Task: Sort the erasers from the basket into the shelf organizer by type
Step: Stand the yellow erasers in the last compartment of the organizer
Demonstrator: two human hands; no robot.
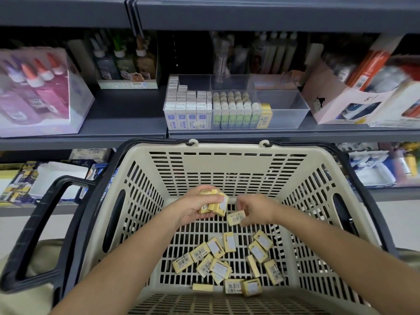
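Observation:
A beige slotted basket [229, 162] sits below the shelf, with several loose yellow erasers [223, 262] on its floor. My left hand [195, 205] is inside the basket, shut on a small bunch of yellow erasers [216, 204]. Beside it, my right hand [256, 206] pinches one yellow eraser [236, 217] by its edge. On the shelf above stands a clear organizer [284, 103]. Its left compartment holds white-and-blue erasers [186, 108], the middle holds green-and-white erasers [234, 110], and a few yellow erasers [265, 115] stand at the left of the right compartment.
The basket's black handles [43, 226] fold out to both sides. A pink box of glue bottles [38, 94] stands at shelf left, a pink display box [345, 103] at right. More stationery fills the back of the shelf and the lower shelf [56, 176].

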